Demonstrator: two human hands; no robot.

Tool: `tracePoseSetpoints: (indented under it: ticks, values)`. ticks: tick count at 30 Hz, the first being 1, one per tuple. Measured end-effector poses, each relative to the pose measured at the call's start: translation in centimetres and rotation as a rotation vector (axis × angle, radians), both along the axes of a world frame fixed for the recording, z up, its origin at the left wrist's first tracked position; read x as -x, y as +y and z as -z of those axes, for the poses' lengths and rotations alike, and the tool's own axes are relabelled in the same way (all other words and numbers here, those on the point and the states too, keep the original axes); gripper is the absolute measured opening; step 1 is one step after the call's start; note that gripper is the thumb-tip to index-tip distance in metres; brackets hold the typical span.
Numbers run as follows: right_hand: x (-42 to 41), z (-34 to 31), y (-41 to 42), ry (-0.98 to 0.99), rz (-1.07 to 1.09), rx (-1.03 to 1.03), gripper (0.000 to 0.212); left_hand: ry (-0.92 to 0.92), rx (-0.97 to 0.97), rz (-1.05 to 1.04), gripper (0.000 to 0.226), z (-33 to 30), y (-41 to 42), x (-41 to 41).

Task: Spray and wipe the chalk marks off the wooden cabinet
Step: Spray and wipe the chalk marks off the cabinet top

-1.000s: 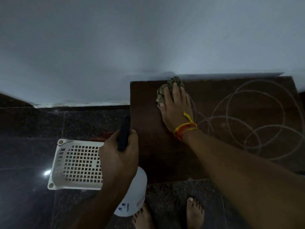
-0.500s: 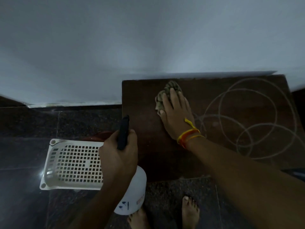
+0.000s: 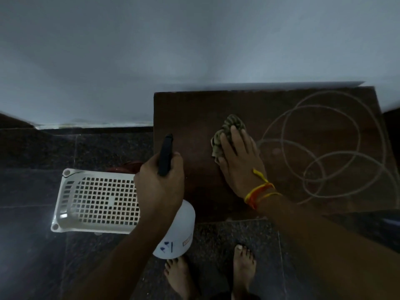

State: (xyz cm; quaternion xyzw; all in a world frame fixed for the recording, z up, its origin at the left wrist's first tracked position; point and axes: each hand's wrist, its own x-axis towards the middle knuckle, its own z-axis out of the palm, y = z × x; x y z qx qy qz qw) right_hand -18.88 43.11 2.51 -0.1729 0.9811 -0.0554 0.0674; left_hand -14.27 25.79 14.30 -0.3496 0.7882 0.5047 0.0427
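The dark wooden cabinet top [image 3: 190, 118] stands against the wall, with overlapping white chalk circles [image 3: 324, 148] on its right half. My right hand [image 3: 240, 161] lies flat on a crumpled greenish cloth [image 3: 225, 131], pressing it onto the wood near the middle, just left of the chalk circles. My left hand [image 3: 160, 187] grips the black head of a white spray bottle [image 3: 179, 232], held upright beside the cabinet's left front corner. The left half of the cabinet top shows no chalk.
A white perforated plastic basket [image 3: 97, 200] lies on the dark stone floor [image 3: 43, 245] left of the cabinet, with something reddish behind it. My bare feet [image 3: 244, 267] stand at the cabinet's front edge. A pale wall rises behind.
My right hand has drawn the cloth from the cabinet's back edge toward the front and a little right. The left hand keeps holding the bottle in the same place.
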Motion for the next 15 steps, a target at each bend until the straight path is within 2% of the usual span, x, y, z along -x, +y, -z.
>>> tracePoseSetpoints:
  ticks: [2, 7, 12, 15]
  values:
    - [1.6, 0.1, 1.3, 0.004, -0.001, -0.015, 0.057, 0.001, -0.001, -0.002, 0.029, -0.2, 0.1, -0.3]
    - [5.6, 0.3, -0.5, 0.016, 0.232, 0.004, 0.057, 0.015, 0.001, 0.015, 0.032, 0.1, 0.7, -1.5]
    - [-1.6, 0.0, 1.1, 0.014, 0.005, 0.017, 0.056, 0.027, 0.002, -0.002, 0.035, -0.3, 1.5, -2.6]
    - [-5.6, -0.2, 4.1, -0.007, -0.029, -0.022, 0.055, 0.039, 0.010, 0.000, 0.031, -0.5, 1.7, -3.1]
